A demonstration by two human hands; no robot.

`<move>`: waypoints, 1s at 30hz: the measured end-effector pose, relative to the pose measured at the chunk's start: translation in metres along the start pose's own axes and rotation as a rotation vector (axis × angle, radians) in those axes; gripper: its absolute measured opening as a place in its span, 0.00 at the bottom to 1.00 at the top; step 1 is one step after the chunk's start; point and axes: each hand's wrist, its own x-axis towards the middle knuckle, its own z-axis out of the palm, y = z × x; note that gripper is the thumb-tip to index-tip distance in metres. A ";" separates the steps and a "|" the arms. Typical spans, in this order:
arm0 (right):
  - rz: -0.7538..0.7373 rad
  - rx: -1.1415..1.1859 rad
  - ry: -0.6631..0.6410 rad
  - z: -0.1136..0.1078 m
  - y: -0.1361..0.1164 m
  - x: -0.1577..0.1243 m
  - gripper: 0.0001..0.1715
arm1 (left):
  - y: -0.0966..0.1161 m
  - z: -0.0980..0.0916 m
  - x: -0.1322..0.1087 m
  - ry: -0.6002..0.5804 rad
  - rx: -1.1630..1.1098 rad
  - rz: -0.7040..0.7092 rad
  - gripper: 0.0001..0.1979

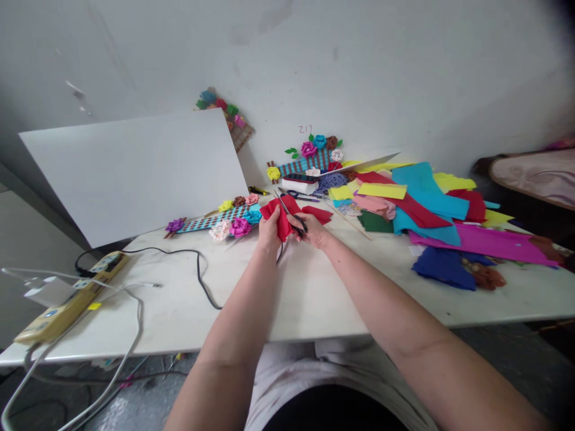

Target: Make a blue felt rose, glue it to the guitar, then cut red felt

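**A:** White table (287,299) against a plain wall, a white board (135,173) leaning at the back left, a heap of coloured paper sheets (431,209) on the right. What have I got in hand?

**B:** Your left hand (269,230) is curled around a piece of red paper (281,218), held just above the table near its far edge. Your right hand (314,230) is wrapped through the handles of black scissors (291,216), blades slightly parted and pointing up-left into the red.

**A:** I see another red scrap (318,214) just beyond my right hand, and paper-flower strips (224,220) to the left.

**B:** For a clean cut, I'd say pinch the paper taut close to the blades, keep fingertips off the cutting line, and turn the paper rather than the scissors.

**A:** And mind the black cable (197,269) and power strip (67,299) on my left.
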 end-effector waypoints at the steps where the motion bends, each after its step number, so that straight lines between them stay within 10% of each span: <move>1: -0.005 -0.004 -0.003 0.000 0.000 0.000 0.24 | 0.000 0.000 0.000 0.000 0.005 -0.001 0.16; 30: 0.007 0.033 0.034 0.002 -0.001 0.001 0.22 | -0.001 0.000 0.001 -0.007 0.016 -0.004 0.16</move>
